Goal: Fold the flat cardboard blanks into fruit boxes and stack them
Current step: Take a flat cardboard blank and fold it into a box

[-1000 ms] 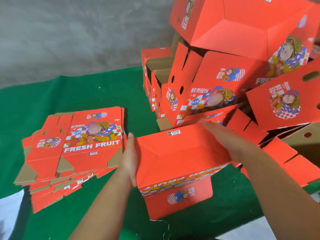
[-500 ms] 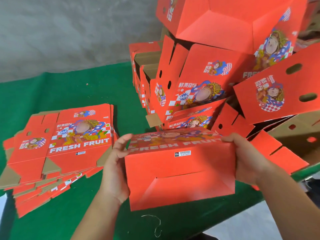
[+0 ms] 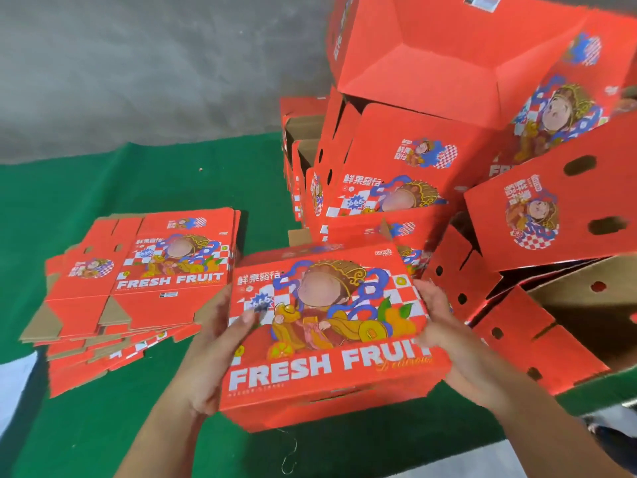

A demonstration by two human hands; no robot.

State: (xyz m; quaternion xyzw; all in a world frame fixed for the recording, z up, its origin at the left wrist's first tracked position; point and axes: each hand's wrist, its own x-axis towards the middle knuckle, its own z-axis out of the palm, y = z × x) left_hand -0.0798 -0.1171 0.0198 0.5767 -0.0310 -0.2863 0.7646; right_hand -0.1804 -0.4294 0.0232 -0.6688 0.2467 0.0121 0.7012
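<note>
I hold a folded red fruit box (image 3: 327, 339) in front of me above the green table, its printed "FRESH FRUIT" face turned up toward me. My left hand (image 3: 220, 343) grips its left side with the thumb on the printed face. My right hand (image 3: 444, 326) grips its right side the same way. A stack of flat red blanks (image 3: 138, 288) lies on the table to the left. A leaning pile of folded boxes (image 3: 431, 160) rises behind and to the right.
The green cloth table (image 3: 138, 181) reaches back to a grey wall (image 3: 155, 63). Folded boxes with handle holes (image 3: 565, 208) crowd the right side, one open brown interior (image 3: 593, 305) among them. The table's near edge runs along the lower right.
The box has been turned over in my hands: first its open red inside showed, then its bottom flaps, now the printed front faces up. Both hands stayed on its sides.
</note>
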